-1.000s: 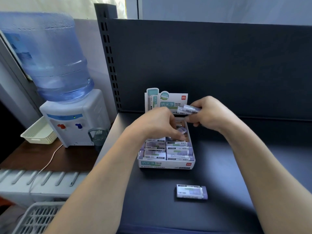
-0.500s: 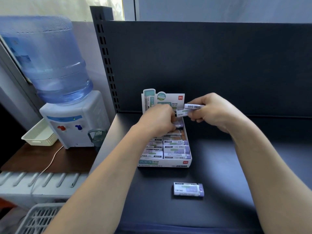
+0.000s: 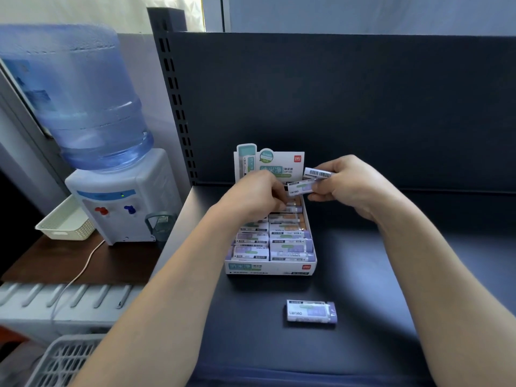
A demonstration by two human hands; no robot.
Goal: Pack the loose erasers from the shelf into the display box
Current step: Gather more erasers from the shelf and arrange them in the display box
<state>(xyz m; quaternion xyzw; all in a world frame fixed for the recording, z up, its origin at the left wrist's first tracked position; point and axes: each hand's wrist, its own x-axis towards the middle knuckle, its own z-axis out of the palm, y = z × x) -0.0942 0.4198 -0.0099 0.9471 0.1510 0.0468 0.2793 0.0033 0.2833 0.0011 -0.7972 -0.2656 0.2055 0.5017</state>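
A white display box [image 3: 270, 269] with an upright header card stands on the dark shelf [image 3: 391, 275], holding rows of wrapped erasers [image 3: 289, 244]. My right hand [image 3: 351, 185] holds two erasers above the box's far end: an upper one [image 3: 318, 173] showing a barcode and a lower one [image 3: 301, 189]. My left hand [image 3: 257, 196] hovers over the far part of the box, its fingertips pinching the left end of the lower eraser. One loose eraser [image 3: 311, 312] lies on the shelf in front of the box.
A water dispenser [image 3: 111, 191] with a blue bottle stands left of the shelf on a brown surface, beside a cream basket [image 3: 64, 224]. The shelf's dark back panel [image 3: 335, 107] rises behind the box. A grey crate [image 3: 61, 361] sits at bottom left.
My left hand rose out of the box to the erasers in my right hand and took hold of the lower one. My right hand lifted slightly. The loose eraser stayed put.
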